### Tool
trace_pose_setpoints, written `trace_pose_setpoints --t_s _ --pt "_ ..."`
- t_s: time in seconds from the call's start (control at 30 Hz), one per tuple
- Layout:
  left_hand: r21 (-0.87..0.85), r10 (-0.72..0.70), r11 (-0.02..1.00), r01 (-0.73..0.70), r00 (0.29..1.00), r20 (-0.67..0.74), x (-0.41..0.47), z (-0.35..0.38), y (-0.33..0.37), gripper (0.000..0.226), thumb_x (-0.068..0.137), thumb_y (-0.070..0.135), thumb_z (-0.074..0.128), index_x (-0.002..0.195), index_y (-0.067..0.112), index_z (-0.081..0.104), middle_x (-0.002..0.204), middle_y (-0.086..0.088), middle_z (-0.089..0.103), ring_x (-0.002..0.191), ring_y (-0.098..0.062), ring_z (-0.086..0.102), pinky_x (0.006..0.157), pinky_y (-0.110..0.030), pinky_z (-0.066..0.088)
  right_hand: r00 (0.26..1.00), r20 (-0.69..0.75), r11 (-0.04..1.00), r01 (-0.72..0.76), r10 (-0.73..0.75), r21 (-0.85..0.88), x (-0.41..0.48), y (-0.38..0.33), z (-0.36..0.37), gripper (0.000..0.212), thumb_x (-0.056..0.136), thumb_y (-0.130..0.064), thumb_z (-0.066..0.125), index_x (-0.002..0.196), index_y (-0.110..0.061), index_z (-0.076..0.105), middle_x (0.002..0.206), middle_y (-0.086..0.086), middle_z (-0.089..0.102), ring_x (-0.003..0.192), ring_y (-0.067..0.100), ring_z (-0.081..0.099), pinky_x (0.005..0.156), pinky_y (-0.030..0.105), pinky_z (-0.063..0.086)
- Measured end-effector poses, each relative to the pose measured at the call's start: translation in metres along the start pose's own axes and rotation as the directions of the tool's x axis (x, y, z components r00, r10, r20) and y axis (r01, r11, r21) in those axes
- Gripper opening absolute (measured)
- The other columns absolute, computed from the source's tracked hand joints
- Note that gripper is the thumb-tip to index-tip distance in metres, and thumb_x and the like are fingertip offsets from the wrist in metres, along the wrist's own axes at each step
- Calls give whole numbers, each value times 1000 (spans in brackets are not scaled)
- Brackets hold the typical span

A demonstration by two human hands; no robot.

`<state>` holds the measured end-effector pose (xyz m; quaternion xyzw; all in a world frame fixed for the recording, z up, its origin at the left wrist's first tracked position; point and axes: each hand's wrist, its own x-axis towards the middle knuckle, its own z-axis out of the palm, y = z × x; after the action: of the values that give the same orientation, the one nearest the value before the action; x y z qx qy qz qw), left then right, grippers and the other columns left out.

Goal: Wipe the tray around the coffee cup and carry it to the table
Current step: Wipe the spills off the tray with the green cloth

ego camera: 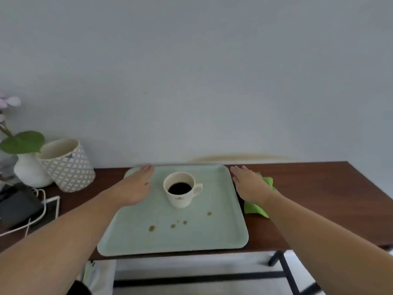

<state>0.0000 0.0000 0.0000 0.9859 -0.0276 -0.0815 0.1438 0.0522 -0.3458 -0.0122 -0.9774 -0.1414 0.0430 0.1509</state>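
Two bare hands reach forward over a dark wooden table (308, 188) set against a pale wall. The left hand (136, 188) lies flat with fingers extended over the far left part of a pale green tray (191, 237), holding nothing; whether the palm actually presses the tray cannot be told. The right hand (249, 186) is also spread flat, fingers straight, just past the tray's right edge and over a crumpled green cloth (258, 209) that lies on the table beside the tray; it is not closed around the cloth. A white coffee cup (180, 191) stands upright on the tray between the two hands, toward the far half, its handle pointing right and dark coffee inside. Several brown coffee spots (173, 225) dot the tray's near half, in front of the cup. At the table's left end stand a white vase (32, 171) with a green leaf and a lattice-patterned pot (68, 167), with a dark device (19, 205) and white cable (42, 213) nearer the camera.
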Motion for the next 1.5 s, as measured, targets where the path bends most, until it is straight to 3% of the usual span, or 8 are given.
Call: trace_pose_setpoints --t_s 0.23,0.43,0.6,0.73,0.9,1.13,1.27,1.5 --pt "73 51 996 -48 998 -42 -1 45 -41 61 100 37 35 154 14 16 162 -3 12 149 -14 9 117 -24 2 1000 -14 998 -17 18 55 -8 16 23 55 99 -12 40 153 -9 29 160 11 31 150 26 20 119 35 14" --pt "200 179 969 -144 970 -167 -7 42 -55 69 92 57 27 151 22 28 157 5 29 144 -9 26 118 -28 15 963 4 951 -267 271 -153 -40 25 30 69 91 -63 35 154 -44 15 167 7 2 152 31 -7 117 61 -1" --pt "164 178 976 -142 958 -226 -5 41 -56 67 88 57 37 146 24 39 153 5 40 140 -9 34 115 -26 19 971 -134 951 -224 199 -213 -44 35 40 52 100 -51 30 151 -44 27 163 5 26 150 29 17 114 54 17" --pt "154 170 979 -135 956 -240 -6 40 -55 65 88 56 40 146 26 40 153 6 40 140 -9 34 113 -24 18 937 -283 977 -214 203 -8 -40 35 41 41 99 -19 44 137 -26 56 141 9 58 134 32 46 106 50 29" --pt "188 147 977 -104 962 -229 -7 43 -53 63 92 54 37 149 27 32 156 7 34 143 -10 28 115 -27 16 860 -243 784 -249 450 568 -71 -9 9 28 103 -29 36 116 -28 61 83 0 66 68 20 59 61 35 46" --pt "-10 113 993 -118 964 -242 -4 45 -52 55 92 39 36 144 21 45 151 1 42 142 -12 33 117 -30 21 921 -173 608 -82 350 790 -132 -108 30 28 103 -24 45 117 -33 68 89 -9 71 81 9 61 73 26 47" --pt "-111 122 982 -152 963 -240 -4 44 -56 51 91 22 36 140 18 50 148 -1 47 139 -11 37 114 -23 20 988 -133 798 19 77 602 -132 -158 78 42 101 -34 38 142 -36 50 142 -13 55 128 7 46 114 28 27" --pt "-101 141 979 -178 946 -293 -4 46 -56 66 78 6 28 140 15 51 147 -3 47 139 -13 39 116 -28 24 947 126 955 297 -295 3 -97 -218 108 63 100 -48 13 157 -23 20 166 4 13 153 20 6 121 53 -3"
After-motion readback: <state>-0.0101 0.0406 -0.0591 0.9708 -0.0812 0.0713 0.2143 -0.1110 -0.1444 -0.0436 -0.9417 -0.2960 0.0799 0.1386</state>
